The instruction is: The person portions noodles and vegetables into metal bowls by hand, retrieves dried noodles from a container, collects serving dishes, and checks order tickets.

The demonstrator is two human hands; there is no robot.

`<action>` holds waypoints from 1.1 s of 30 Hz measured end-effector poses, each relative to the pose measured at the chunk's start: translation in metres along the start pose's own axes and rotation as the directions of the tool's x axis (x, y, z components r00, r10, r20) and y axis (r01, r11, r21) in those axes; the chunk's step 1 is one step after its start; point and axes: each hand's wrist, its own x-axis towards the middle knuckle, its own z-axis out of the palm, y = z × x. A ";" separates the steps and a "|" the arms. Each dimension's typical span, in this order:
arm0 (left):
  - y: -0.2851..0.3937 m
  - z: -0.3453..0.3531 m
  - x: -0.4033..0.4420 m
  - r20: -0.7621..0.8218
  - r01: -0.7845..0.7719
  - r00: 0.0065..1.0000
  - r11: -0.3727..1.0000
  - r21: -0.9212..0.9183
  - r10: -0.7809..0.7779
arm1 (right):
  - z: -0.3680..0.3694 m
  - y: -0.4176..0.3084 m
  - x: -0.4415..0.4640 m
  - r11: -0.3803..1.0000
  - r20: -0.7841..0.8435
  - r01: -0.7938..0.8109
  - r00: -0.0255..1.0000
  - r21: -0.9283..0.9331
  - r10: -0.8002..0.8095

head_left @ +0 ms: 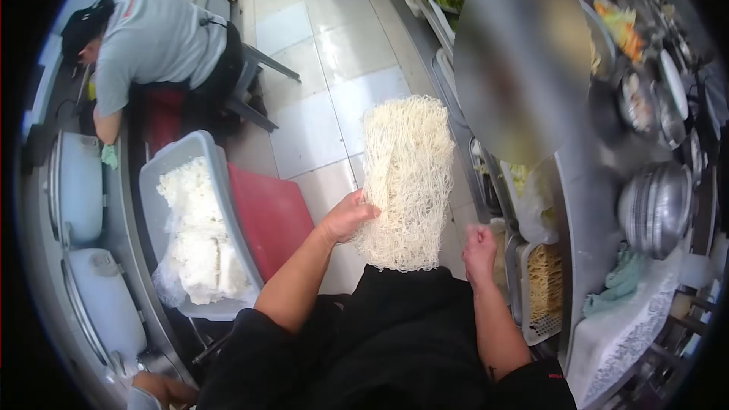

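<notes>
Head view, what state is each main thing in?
Pale rectangular noodle block: held at its left edge
Left hand: gripping the block
Right hand: curled, apart from the block
Light-grey rectangular plastic bin: uncovered, holding white food
White perforated plastic basket: uncovered, holding yellow noodles
Teal cloth: crumpled

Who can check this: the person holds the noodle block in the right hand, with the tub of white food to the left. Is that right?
Wrong hand: the head view shows the left hand holding the noodle block. The tub is to the left.
</notes>
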 end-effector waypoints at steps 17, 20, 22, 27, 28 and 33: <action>0.221 0.094 -0.078 0.085 -0.144 0.989 0.924 0.355 0.122 | 0.185 -0.366 -0.045 -0.297 0.882 0.909 0.138 -0.294 -0.450; 0.235 0.109 -0.051 0.118 -0.145 0.987 0.917 0.372 0.108 | 0.175 -0.386 -0.019 -0.418 0.880 0.872 0.032 -0.256 -0.474; 0.246 0.113 -0.033 0.136 -0.153 0.984 0.936 0.317 0.114 | 0.176 -0.394 0.002 -0.419 0.836 0.879 -0.044 -0.228 -0.548; 0.270 0.113 0.000 0.108 -0.207 0.977 0.938 0.278 0.184 | 0.170 -0.417 0.040 -0.203 0.601 0.965 -0.066 -0.164 -0.797; 0.275 0.108 0.005 0.105 -0.218 0.975 0.939 0.266 0.196 | 0.167 -0.421 0.042 -0.105 0.571 0.978 0.017 -0.180 -0.821; 0.313 0.091 0.038 0.069 -0.257 0.966 0.921 0.291 0.248 | 0.142 -0.452 0.058 0.219 0.464 0.933 0.334 -0.285 -0.820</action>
